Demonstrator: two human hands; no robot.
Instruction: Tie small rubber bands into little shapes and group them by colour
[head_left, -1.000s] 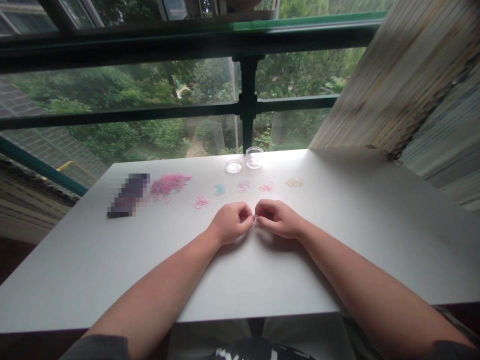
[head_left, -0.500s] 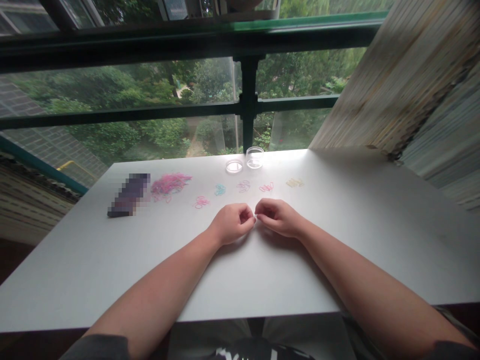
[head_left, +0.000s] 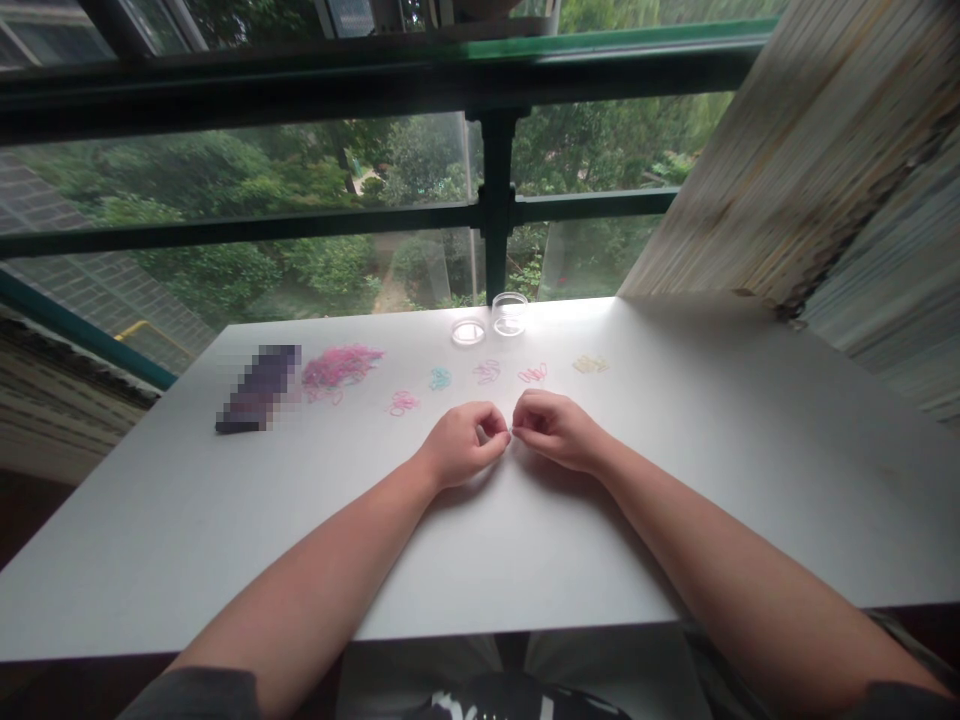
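Observation:
My left hand and my right hand meet fingertip to fingertip over the middle of the white table. Both are closed in a pinch. Whatever lies between the fingertips is too small to make out. Just beyond them are small groups of loose elastic bands: pink bands, blue bands, pale purple bands, red-pink bands and yellow bands. A larger tangled heap of mostly pink bands lies farther left.
A clear round container stands at the table's far edge, with a clear round lid beside it. A dark, pixelated flat object lies at the left. Behind the table are a green-framed window and a striped curtain on the right.
My hands stay together in the same spot, and the fingertips have shifted only slightly. The bands and containers have not moved.

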